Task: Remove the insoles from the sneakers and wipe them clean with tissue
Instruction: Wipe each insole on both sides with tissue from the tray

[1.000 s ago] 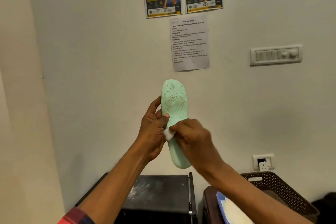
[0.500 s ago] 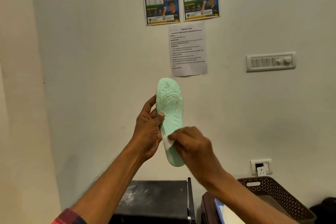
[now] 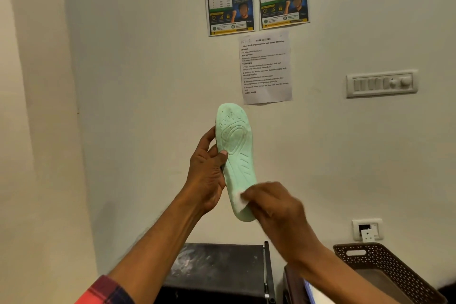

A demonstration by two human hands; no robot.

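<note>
Mint-green insole (image 3: 237,155), already out of its sneaker, stands upright before the wall in the curled grip of the left hand (image 3: 207,175) while the right hand (image 3: 276,210) pinches white tissue (image 3: 240,198) against its heel end; wiping seems underway, other insole unseen.

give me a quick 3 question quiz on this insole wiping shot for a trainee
1. Multiple choice: the left hand grips the mint green insole
A) along its side edge, thumb on the front
B) by the tip of the heel
C) by the tip of the toe

2. True or false: the right hand presses the tissue against the toe end of the insole.

3. Fill in: the face of the insole in view is ____ (plain or grooved).

Key: 1 A. 2 false, the tissue is at the lower, heel end. 3 grooved.
</note>
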